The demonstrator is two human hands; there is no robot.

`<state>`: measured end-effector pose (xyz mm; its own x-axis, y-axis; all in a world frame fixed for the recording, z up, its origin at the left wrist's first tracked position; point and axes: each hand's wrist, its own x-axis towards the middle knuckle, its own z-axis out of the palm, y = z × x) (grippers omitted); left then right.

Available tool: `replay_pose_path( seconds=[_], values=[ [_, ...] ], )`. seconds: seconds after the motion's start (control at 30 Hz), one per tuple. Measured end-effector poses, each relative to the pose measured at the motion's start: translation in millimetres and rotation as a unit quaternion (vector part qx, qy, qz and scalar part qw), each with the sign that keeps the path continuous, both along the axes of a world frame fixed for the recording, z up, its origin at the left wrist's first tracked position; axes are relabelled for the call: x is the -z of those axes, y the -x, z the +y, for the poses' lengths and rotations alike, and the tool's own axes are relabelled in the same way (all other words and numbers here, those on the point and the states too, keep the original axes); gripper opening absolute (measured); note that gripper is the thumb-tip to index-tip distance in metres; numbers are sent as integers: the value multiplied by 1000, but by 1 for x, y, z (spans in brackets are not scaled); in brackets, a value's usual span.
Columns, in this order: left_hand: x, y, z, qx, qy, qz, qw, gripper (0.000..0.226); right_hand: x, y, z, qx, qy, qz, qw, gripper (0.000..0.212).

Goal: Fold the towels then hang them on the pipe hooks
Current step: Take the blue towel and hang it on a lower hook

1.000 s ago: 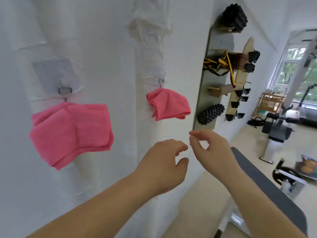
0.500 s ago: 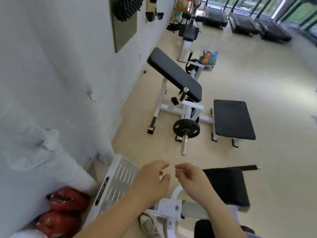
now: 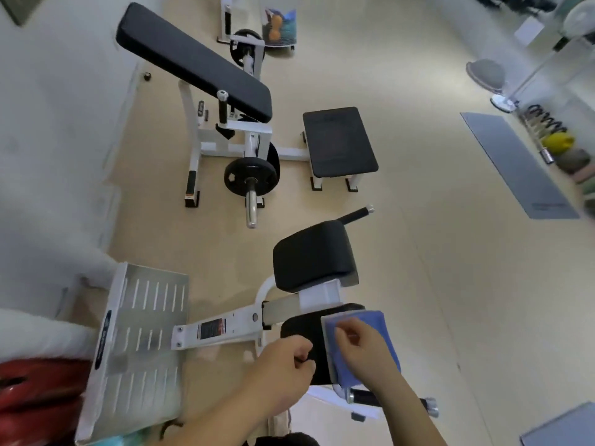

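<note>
Low in the frame's centre-right, the right hand (image 3: pixel 365 347) is pinching a folded blue towel (image 3: pixel 360 344) lying on a black seat pad (image 3: pixel 304 344), while the left hand (image 3: pixel 283 365), just beside it, is curling loosely around nothing.

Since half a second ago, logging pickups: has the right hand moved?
Yes. The right hand has gone rightward onto the blue towel on the black seat pad.
</note>
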<state>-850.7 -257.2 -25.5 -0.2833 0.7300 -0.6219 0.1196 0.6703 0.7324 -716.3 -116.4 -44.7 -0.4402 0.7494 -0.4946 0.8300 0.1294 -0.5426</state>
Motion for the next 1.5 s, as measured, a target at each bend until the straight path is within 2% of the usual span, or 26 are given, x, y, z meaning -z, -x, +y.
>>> replay_pose_path(
  seconds=[0.03,0.17,0.23,0.33,0.43,0.5,0.57,0.67,0.77,0.97,1.1,1.2,1.27,1.33,1.4,1.5],
  values=[
    [8,-11,12,-3,8,-6,1000,3,8,-16,9,11,-2,-19,1000,23],
    [50,-60,52,-4,72,-44,996,5,38,-74,41,28,1,-79,997,37],
    [66,-80,64,-50,100,-86,990,13,50,-95,49,2,28,-93,995,42],
    [75,-99,78,-134,122,-117,976,8,56,-113,52,-57,83,-82,992,49],
    [77,-107,87,-195,146,-117,963,24,60,-123,52,-93,96,-76,988,55],
    [80,-109,92,-207,164,-129,956,23,63,-126,54,-95,110,-66,987,57],
    [82,-109,95,-215,171,-151,950,8,67,-129,56,-92,119,-54,987,58],
    [88,-112,95,-242,173,-196,934,20,73,-136,64,-71,139,-36,987,57],
    [87,-120,98,-276,167,-209,923,17,75,-139,70,-44,158,-26,986,50],
    [71,-127,103,-314,124,-178,924,12,72,-137,68,-15,152,-37,988,44],
    [39,-124,117,-351,72,-168,918,13,56,-139,64,-34,32,-58,997,66],
    [10,-114,129,-394,19,-229,890,10,26,-136,60,-99,-10,16,995,77],
    [-7,-105,130,-419,-20,-256,871,9,8,-129,62,-107,-55,79,990,61],
    [-19,-91,122,-426,-58,-258,865,17,-15,-116,66,-66,-83,130,986,40],
    [-28,-74,107,-447,-96,-245,855,22,-39,-98,68,-55,-64,156,984,34],
    [-38,-48,74,-473,-122,-163,857,19,-67,-65,62,-141,-15,136,980,31]
  ],
)
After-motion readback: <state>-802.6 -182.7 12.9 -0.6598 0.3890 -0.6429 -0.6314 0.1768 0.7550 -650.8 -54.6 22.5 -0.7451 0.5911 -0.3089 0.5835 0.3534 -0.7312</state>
